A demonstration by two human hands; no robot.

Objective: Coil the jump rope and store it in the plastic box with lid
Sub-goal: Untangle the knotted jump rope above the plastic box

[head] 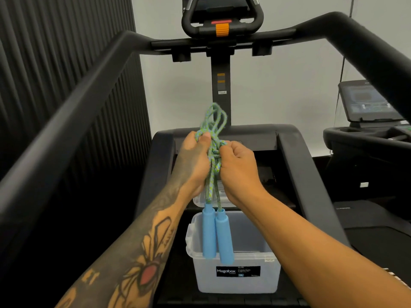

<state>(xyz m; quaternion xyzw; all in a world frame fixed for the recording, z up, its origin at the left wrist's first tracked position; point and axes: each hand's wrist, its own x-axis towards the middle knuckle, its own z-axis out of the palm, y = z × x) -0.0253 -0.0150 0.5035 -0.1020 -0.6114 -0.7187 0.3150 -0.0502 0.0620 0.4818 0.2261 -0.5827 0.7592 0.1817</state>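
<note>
Stood on a black treadmill (295,165) in a gym, pale wall beyond, dark ribbed panelling at far left, second machine's console (369,101) at right. Faced the treadmill's own console (222,14) at far centre, orange clip below its screen, black handrails sweeping near on both sides. Held between both hands, above the belt: a bundled jump rope (214,138), green-and-blue braided cord folded into several strands, loops standing up past the knuckles toward the far end, a wrap or knot crossing the bundle at its middle. Left hand (194,158), forearm tattooed, closed around the bundle from the left, fingers curled tight on the cord. Right hand (239,163) closed from the right, fingers pinched on the strands at the wrap. Hanging down from the bundle, side by side and touching: two light blue handles (216,235), lower ends dangling over the open mouth of the box. Resting on the belt, near centre: a translucent plastic box (244,283), lid off, black "Megabox" label on its near wall, nothing clearly seen inside. Lying just beyond the box, partly hidden behind rope and hands: a clear lid (200,200), flat on the belt.
</note>
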